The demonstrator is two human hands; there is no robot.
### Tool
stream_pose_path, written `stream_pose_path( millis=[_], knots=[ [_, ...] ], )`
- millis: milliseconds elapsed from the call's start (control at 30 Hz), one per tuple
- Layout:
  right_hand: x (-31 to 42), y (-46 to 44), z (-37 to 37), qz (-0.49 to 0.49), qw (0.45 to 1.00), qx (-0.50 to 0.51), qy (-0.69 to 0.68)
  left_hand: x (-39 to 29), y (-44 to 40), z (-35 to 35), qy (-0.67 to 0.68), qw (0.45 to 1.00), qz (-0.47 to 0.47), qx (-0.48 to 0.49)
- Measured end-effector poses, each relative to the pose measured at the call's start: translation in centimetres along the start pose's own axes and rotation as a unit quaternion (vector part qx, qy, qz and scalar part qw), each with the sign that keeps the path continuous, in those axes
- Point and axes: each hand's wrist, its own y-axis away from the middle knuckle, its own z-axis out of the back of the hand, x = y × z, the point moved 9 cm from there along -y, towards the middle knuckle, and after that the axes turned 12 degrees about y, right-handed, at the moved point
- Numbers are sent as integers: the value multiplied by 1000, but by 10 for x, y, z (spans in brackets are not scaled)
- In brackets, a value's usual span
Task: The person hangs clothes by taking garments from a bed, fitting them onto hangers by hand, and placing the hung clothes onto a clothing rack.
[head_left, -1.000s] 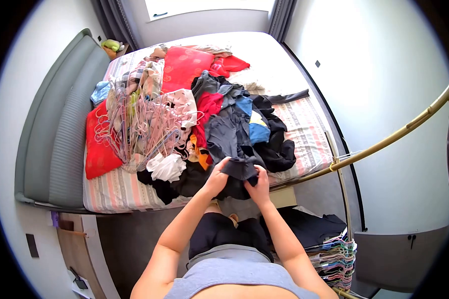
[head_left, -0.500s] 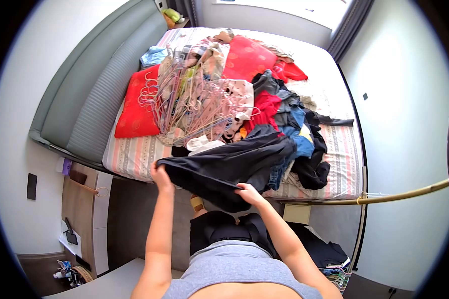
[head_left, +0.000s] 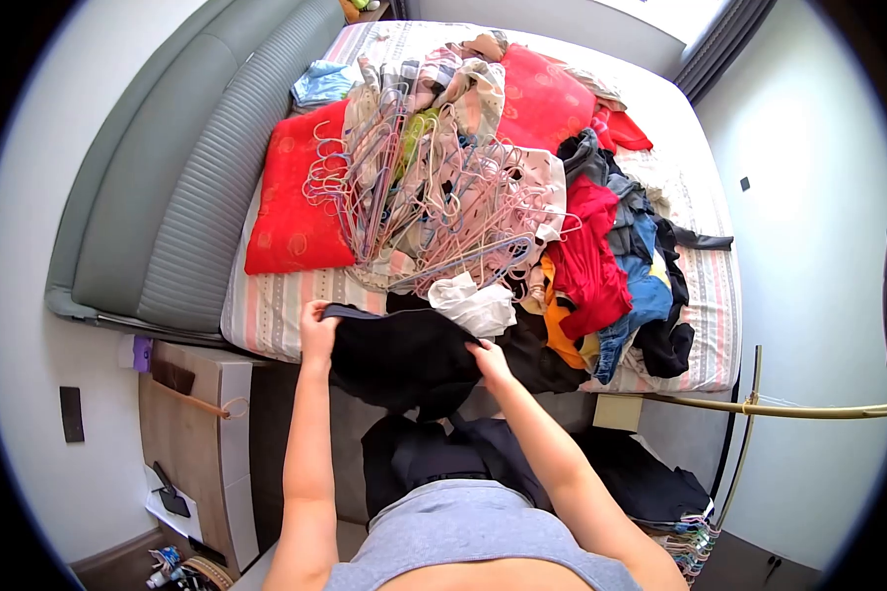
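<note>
Off the near right corner of the bed (head_left: 266, 313), dark clothes (head_left: 641, 478) appear already hung. The left hand (head_left: 316, 335) and right hand (head_left: 491, 362) grip a black garment (head_left: 399, 360), spread between them at the near edge, neither folded nor on a hanger. Beyond, toward the right edge, a clothes heap (head_left: 650, 286) lies loose; bare hangers (head_left: 365, 197) are piled mid-bed. Half a second ago the garment trailed over that heap; now it is drawn off, exposing a red top (head_left: 586, 251).
</note>
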Motion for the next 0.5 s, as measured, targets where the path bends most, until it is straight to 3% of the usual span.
stream_pose_path(
  millis=[67, 167, 333, 500],
  knots=[
    [-6, -20, 17, 32, 997, -9, 74, 16, -4, -19, -15, 998, 32, 49],
    [-1, -35, 42, -16, 999, -22, -23, 42, -6, -42, 130, 977, 153, 70],
    [15, -100, 76, -55, 989, -86, -106, 77, 14, -62, 125, 941, 314, 16],
    [21, -180, 99, -62, 989, -129, -34, 84, 18, -69, 175, 931, 319, 19]
  ],
)
